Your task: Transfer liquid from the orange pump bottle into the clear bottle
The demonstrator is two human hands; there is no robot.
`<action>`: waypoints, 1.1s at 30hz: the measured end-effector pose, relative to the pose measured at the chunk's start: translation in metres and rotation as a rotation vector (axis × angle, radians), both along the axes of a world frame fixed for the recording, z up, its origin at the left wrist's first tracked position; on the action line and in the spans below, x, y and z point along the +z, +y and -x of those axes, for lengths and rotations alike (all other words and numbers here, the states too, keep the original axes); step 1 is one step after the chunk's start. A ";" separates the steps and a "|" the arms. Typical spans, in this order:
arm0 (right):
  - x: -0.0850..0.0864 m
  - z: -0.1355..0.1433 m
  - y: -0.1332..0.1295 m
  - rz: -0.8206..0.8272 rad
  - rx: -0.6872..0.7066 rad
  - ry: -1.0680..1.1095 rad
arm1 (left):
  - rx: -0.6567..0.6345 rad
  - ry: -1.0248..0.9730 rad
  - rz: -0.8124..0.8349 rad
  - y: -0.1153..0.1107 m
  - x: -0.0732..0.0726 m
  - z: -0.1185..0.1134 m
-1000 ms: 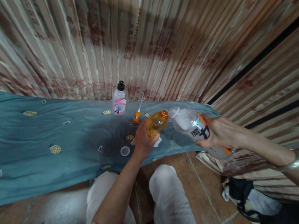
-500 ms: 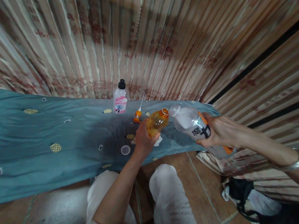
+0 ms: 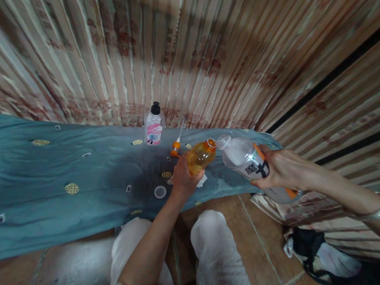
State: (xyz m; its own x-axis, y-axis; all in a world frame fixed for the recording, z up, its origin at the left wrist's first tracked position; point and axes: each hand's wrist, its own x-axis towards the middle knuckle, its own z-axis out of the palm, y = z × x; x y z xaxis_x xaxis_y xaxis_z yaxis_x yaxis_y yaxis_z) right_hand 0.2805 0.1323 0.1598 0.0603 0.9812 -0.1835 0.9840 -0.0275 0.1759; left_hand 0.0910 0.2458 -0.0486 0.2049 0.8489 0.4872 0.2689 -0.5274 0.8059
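My left hand [image 3: 183,177] is wrapped round an amber see-through bottle [image 3: 201,157], tilted with its uncapped mouth to the upper right. In my right hand [image 3: 277,166] is a larger clear plastic bottle [image 3: 239,153] with an orange, black and white label, tipped so its open mouth points up and left. The two mouths meet or nearly meet; I cannot tell if they touch. Just behind my left hand lies an orange pump top [image 3: 175,148] with a thin tube. A small round translucent cap [image 3: 160,192] rests left of that hand, and something white [image 3: 201,179] shows partly beneath it.
A clear bottle with a black pump top and pink label [image 3: 153,128] stands at the back of the teal cloth [image 3: 93,197]. Pleated curtains [image 3: 143,38] hang close behind and at the right. A black and white bag-like item [image 3: 321,252] lies on the tiled floor [image 3: 261,242].
Almost nothing differs. The whole view has shifted very slightly, while both hands keep the same hold on their bottles with the mouths together.
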 end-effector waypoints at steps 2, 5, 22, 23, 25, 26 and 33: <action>0.000 0.001 0.000 0.004 -0.003 -0.003 | 0.008 -0.003 -0.005 0.000 0.000 0.000; 0.001 0.002 0.000 -0.015 0.003 -0.005 | 0.012 -0.005 -0.001 0.000 0.000 0.000; 0.000 0.003 0.000 -0.022 0.010 0.037 | -0.011 -0.019 0.021 -0.002 0.003 0.001; 0.000 0.003 -0.001 -0.014 0.006 0.040 | -0.012 -0.016 0.029 -0.002 0.004 0.001; 0.000 0.002 -0.001 0.004 -0.002 0.041 | -0.014 -0.011 0.046 -0.003 0.005 0.002; 0.000 0.002 -0.001 0.008 -0.005 0.037 | -0.017 -0.011 0.053 -0.003 0.005 0.002; -0.001 0.002 0.000 0.004 -0.012 0.036 | -0.032 -0.027 0.063 -0.002 0.003 0.001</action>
State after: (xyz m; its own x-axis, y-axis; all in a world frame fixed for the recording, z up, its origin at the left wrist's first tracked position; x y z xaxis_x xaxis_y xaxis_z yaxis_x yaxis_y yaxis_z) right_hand 0.2787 0.1319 0.1588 0.0651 0.9797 -0.1895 0.9893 -0.0386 0.1405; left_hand 0.0899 0.2438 -0.0461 0.2204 0.8712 0.4386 0.2305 -0.4834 0.8445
